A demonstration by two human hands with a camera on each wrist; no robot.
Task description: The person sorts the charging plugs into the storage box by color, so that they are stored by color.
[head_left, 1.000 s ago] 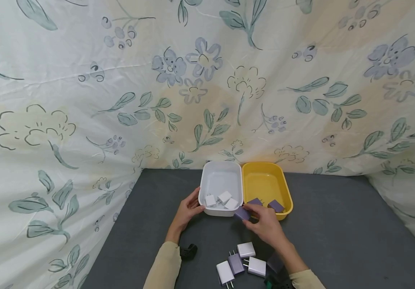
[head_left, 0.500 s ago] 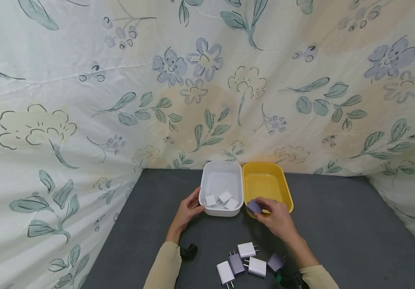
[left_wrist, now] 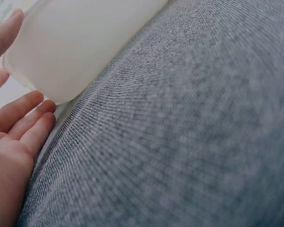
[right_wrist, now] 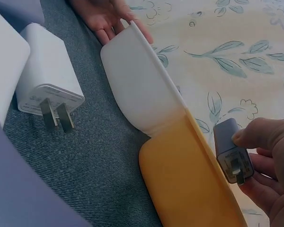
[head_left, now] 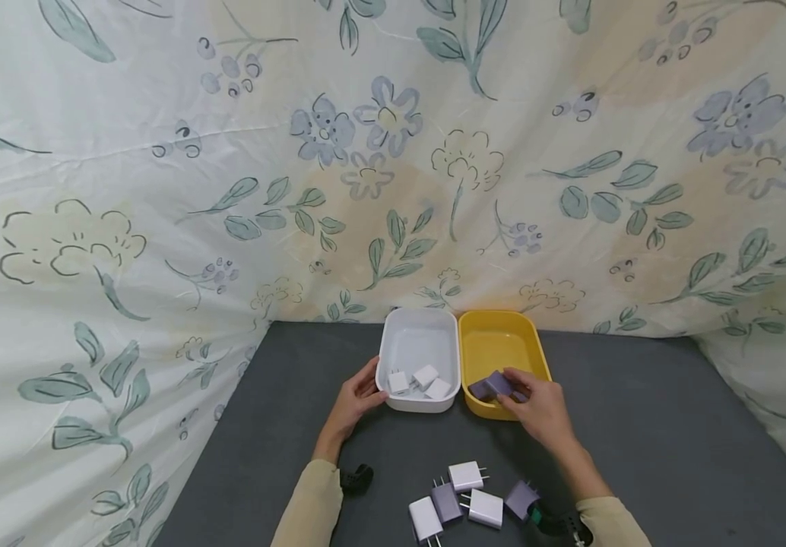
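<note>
My right hand (head_left: pixel 545 410) pinches a purple charger plug (head_left: pixel 499 383) between thumb and fingers, over the front part of a yellow bin (head_left: pixel 499 338). In the right wrist view this purple charger (right_wrist: pixel 226 135) is above the bin's rim, its metal prongs facing the camera. Other purple chargers lie in the yellow bin, partly hidden by the hand. My left hand (head_left: pixel 354 403) rests against the near left corner of a white bin (head_left: pixel 419 338), which holds several white chargers (head_left: pixel 425 375). From the left wrist, the fingers (left_wrist: pixel 35 125) look relaxed along the bin's outer wall.
In front of the bins, white chargers (head_left: pixel 486 507) and purple chargers (head_left: pixel 446 501) lie on the dark grey tabletop (head_left: pixel 639 441). The two bins stand side by side against a floral cloth (head_left: pixel 393 190) at the back.
My right hand has carried the purple charger rightward from the front of the white bin to over the yellow bin. The left hand stays at the white bin.
</note>
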